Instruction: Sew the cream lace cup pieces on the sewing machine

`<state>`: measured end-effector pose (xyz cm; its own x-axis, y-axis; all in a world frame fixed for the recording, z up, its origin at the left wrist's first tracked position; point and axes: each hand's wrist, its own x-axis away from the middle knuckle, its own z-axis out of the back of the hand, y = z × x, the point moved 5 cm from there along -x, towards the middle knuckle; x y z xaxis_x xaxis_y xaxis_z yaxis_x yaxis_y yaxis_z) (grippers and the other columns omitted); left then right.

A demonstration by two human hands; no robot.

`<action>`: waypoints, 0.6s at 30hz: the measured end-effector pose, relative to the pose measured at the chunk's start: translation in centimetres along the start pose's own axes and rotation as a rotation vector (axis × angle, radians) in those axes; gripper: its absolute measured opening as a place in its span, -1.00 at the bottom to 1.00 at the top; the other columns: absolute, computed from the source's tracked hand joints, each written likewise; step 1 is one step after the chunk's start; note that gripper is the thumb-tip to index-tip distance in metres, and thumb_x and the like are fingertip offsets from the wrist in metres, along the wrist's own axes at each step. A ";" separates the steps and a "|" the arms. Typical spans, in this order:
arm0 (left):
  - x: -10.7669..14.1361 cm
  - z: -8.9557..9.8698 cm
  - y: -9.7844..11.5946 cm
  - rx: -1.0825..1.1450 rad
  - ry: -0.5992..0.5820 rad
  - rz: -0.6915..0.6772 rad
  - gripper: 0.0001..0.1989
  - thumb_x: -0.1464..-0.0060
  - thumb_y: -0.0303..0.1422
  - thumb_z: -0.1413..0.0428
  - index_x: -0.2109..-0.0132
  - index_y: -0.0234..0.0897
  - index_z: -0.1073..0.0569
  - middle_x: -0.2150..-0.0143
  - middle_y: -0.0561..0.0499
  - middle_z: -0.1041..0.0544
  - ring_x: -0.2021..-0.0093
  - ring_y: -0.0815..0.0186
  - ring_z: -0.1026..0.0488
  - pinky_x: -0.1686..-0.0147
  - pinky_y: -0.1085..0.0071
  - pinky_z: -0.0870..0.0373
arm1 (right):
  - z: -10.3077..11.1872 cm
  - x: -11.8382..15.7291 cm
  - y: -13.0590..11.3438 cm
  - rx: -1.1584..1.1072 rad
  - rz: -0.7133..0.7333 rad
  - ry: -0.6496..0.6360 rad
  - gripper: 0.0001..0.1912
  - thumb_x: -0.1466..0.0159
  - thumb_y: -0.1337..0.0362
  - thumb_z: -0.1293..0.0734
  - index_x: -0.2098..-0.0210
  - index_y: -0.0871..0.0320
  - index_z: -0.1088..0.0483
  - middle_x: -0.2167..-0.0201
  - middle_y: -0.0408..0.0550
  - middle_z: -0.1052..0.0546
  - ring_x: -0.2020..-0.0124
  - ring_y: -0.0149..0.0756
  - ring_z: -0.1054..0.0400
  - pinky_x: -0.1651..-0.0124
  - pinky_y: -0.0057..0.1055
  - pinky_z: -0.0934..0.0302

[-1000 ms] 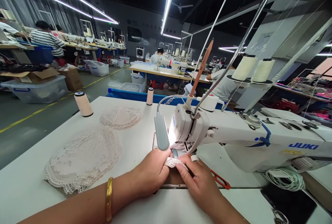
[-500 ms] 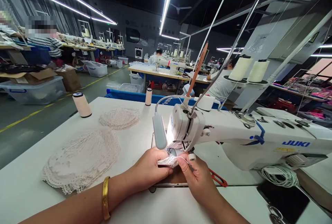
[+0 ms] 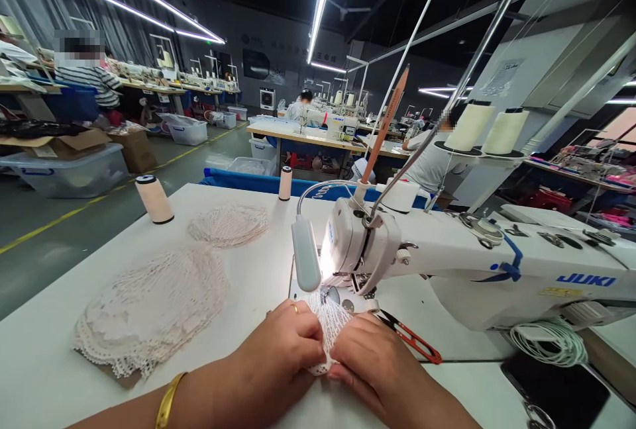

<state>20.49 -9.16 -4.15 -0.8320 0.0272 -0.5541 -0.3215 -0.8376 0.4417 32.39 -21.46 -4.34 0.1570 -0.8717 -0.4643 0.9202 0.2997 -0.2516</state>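
A piece of white lace fabric (image 3: 328, 323) lies on the bed of a white sewing machine (image 3: 422, 243), its far end at the presser foot. My left hand (image 3: 281, 349) grips the lace's left edge with curled fingers. Across from it, my right hand (image 3: 370, 359) pinches the right edge, fingers bent over the cloth. Both thumbs are near the lower end of the lace. A grey lamp (image 3: 306, 253) lights the needle area. Red-handled thread snips (image 3: 415, 339) lie just right of my right hand.
Left on the table (image 3: 258, 270) are a large lace pile (image 3: 149, 310) and a smaller one (image 3: 228, 224). Two peach thread cones (image 3: 155, 200) stand at the back. A black phone (image 3: 556, 382) and a coiled pale cord (image 3: 549, 343) lie at right. Co-workers sit farther off.
Both hands have come down toward me and turned palms down. The lace, bunched between the fingers before, now lies spread out lengthwise below the presser foot. More of the snips shows.
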 end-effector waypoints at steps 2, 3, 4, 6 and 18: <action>0.5 -0.2 0.2 -0.039 0.015 -0.026 -0.77 -0.39 -0.47 -0.14 0.29 -0.20 -0.54 0.29 0.08 -0.61 0.25 0.26 -0.41 0.17 0.26 -0.26 | 0.0 0.2 0.0 0.026 0.006 -0.007 -0.56 -0.69 0.10 -0.08 0.31 0.08 -0.28 0.39 -0.20 -0.47 0.34 -0.32 -0.31 0.16 -0.35 -0.15; 0.6 -0.2 0.2 -0.046 0.023 -0.035 -0.77 -0.40 -0.47 -0.14 0.29 -0.20 -0.54 0.30 0.09 -0.61 0.26 0.26 -0.42 0.17 0.26 -0.26 | 0.0 0.3 0.1 0.036 0.002 -0.003 -0.56 -0.69 0.10 -0.09 0.31 0.08 -0.27 0.40 -0.21 -0.46 0.34 -0.32 -0.30 0.17 -0.36 -0.14; 0.6 -0.3 0.1 -0.048 0.026 -0.036 -0.77 -0.41 -0.47 -0.14 0.27 -0.19 -0.55 0.29 0.09 -0.62 0.26 0.25 -0.42 0.17 0.25 -0.27 | -0.1 0.3 0.2 0.045 -0.005 0.000 -0.57 -0.69 0.11 -0.10 0.31 0.08 -0.27 0.40 -0.21 -0.45 0.35 -0.32 -0.30 0.18 -0.36 -0.13; 0.5 -0.4 -0.1 -0.046 0.030 -0.028 -0.79 -0.41 -0.47 -0.15 0.25 -0.19 -0.56 0.28 0.09 -0.63 0.26 0.25 -0.44 0.16 0.25 -0.28 | -0.1 0.3 0.4 0.059 -0.014 0.008 -0.58 -0.69 0.13 -0.10 0.32 0.08 -0.26 0.40 -0.20 -0.45 0.36 -0.32 -0.29 0.20 -0.36 -0.11; -0.7 -0.7 -2.3 -0.109 -0.018 0.045 -0.79 -0.24 -0.59 -0.15 0.35 -0.24 -0.47 0.26 0.08 -0.63 0.28 0.27 -0.51 0.22 0.34 -0.32 | -0.7 0.0 2.0 0.150 -0.099 0.072 -0.58 -0.67 0.21 -0.11 0.35 0.06 -0.28 0.43 -0.17 -0.47 0.42 -0.29 -0.32 0.31 -0.36 -0.10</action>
<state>22.18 -7.60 -5.27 -0.8526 -0.0027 -0.5225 -0.2334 -0.8927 0.3856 33.97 -20.59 -5.42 0.0417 -0.8622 -0.5049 0.9739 0.1479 -0.1722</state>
